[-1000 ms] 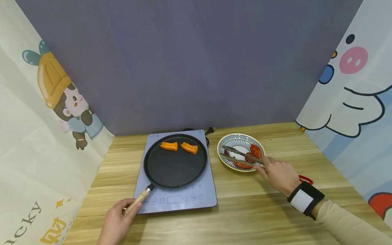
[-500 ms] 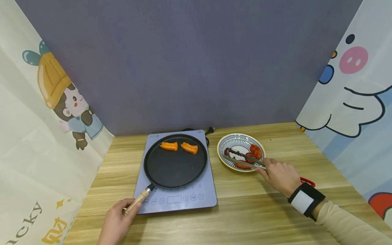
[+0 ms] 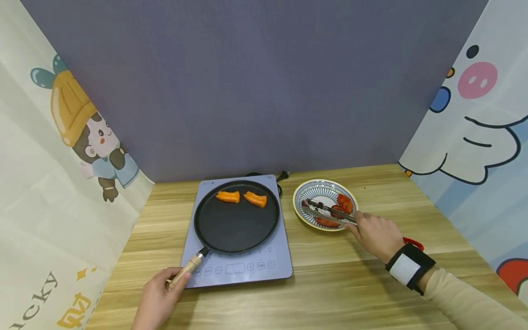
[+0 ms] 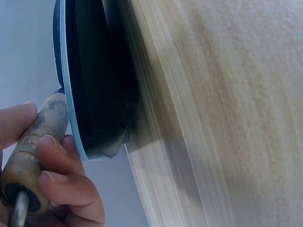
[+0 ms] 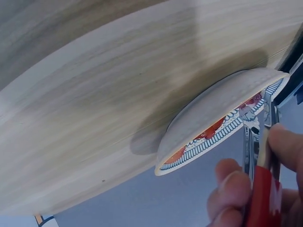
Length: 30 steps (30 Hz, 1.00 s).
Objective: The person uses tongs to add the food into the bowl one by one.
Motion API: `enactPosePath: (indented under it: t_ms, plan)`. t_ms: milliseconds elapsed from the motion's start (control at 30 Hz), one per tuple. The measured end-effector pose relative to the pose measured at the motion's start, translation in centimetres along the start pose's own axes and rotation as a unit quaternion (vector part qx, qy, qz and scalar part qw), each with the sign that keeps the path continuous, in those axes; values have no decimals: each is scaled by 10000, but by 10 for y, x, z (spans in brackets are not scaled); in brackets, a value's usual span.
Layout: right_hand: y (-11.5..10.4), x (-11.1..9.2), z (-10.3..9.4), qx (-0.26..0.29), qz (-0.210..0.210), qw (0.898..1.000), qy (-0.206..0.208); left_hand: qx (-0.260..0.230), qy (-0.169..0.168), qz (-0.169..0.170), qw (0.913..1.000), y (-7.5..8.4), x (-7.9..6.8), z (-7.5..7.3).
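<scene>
The left hand (image 3: pixel 158 295) grips the wooden handle (image 3: pixel 191 265) of a black pan (image 3: pixel 237 229), which sits flat on a cooktop (image 3: pixel 280 270) on the wooden table (image 3: pixel 330 284). Two orange pieces (image 3: pixel 228 197) lie apart toward the pan's far edge. The right hand (image 3: pixel 377 233), fingers closed on metal tongs (image 3: pixel 338 213), holds their tips within a patterned plate (image 3: pixel 303 188) right of the cooktop. Red pieces (image 3: pixel 344 203) lie there; whether the tips clamp anything, I cannot tell.

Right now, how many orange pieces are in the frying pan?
2. Both lie on the far half of the frying pan: the left piece, and the right piece nearer the right rim. Nothing covers the pan's surface, so none looks hidden.
</scene>
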State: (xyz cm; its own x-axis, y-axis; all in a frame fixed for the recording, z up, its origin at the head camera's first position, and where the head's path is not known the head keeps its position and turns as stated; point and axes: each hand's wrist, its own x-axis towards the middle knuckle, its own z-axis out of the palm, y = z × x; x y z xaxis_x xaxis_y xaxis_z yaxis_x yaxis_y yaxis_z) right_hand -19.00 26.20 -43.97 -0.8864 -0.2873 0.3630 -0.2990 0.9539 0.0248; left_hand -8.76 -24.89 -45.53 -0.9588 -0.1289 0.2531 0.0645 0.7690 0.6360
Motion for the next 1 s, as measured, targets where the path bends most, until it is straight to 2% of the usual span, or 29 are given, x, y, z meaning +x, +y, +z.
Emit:
enactPosePath:
  t_ms: [400, 633, 1000]
  plan:
    - [1, 8, 3, -8, -231, 9994, 256, -13, -90, -122, 9999, 0, 0, -1]
    - [3, 11, 2, 20, -177, 9998, 132, -25, -5, -16, 10000, 0, 0, 1]
    - [5, 9, 0, 73, -41, 9999, -79, -47, -90, -94, 9999, 0, -1, -1]
